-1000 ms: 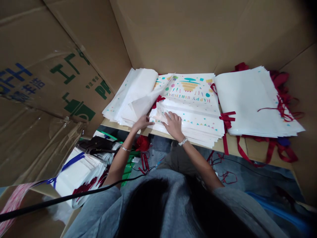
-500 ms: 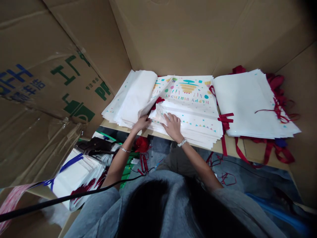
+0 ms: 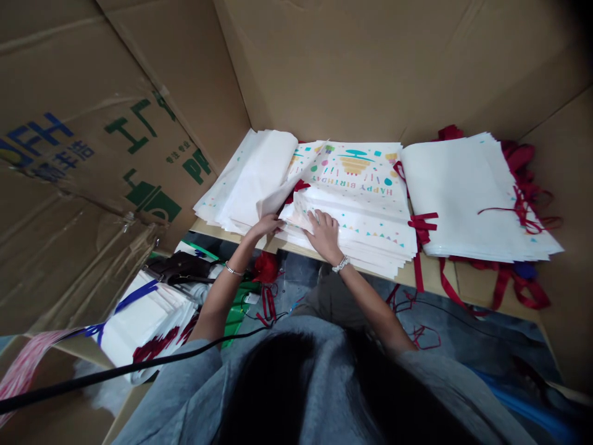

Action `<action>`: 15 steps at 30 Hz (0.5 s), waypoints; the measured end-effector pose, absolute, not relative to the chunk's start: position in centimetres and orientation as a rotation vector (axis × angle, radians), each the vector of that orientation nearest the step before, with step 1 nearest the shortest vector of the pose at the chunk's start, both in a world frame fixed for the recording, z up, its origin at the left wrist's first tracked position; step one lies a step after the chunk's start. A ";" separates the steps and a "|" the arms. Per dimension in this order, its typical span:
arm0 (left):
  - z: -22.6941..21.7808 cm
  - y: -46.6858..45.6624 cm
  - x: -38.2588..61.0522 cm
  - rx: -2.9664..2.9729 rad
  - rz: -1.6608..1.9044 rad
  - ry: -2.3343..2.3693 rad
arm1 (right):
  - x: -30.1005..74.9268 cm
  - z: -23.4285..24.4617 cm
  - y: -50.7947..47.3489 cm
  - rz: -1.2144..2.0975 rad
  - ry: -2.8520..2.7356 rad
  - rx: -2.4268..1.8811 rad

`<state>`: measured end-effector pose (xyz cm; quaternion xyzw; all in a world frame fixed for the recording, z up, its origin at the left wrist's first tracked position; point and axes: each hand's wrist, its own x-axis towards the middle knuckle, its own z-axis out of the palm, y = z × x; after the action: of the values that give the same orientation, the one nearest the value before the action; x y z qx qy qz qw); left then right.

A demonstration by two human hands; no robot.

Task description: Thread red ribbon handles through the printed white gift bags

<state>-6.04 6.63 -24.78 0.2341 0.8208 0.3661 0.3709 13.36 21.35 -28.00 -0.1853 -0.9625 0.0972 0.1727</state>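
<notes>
Frame centre | right hand (image 3: 323, 235) rests spread on printed sheets (image 3: 375, 213) | left hand (image 3: 265, 226) at raised flap (image 3: 277, 199), grip unclear | best pressed lightly, avoiding creases

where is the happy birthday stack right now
In the head view, the happy birthday stack is right of centre, under the right hand, between white sheets at left and a white stack at right.

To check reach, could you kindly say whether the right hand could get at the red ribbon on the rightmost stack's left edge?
Probably yes: only printed sheets lie between the right hand and the red ribbon, which nothing covers.
</notes>
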 end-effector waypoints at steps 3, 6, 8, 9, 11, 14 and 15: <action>-24.7 6.8 -6.0 0.454 1.050 1.894 | 13.4 -27.9 21.1 0.251 -2.739 -0.521; -24.4 7.3 -5.8 0.383 1.206 1.737 | 13.5 -27.7 20.9 0.223 -2.750 -0.510; -24.1 7.4 -5.7 0.383 1.268 1.691 | 13.5 -27.6 20.9 0.206 -2.769 -0.502; -24.1 7.4 -5.8 0.392 1.284 1.674 | 13.5 -27.6 21.0 0.199 -2.779 -0.505; -24.1 7.1 -6.0 0.445 1.267 1.681 | 13.5 -27.5 21.2 0.193 -2.793 -0.518; -24.8 6.1 -6.4 0.572 1.195 1.787 | 13.4 -27.6 21.5 0.204 -2.788 -0.529; -25.1 5.9 -6.4 0.642 1.149 1.888 | 13.4 -27.6 21.6 0.211 -2.777 -0.526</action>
<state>-6.42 5.87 -25.15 0.2546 0.7491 0.4558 0.4079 13.38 21.60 -27.63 -0.1834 -0.9683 0.0734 0.1530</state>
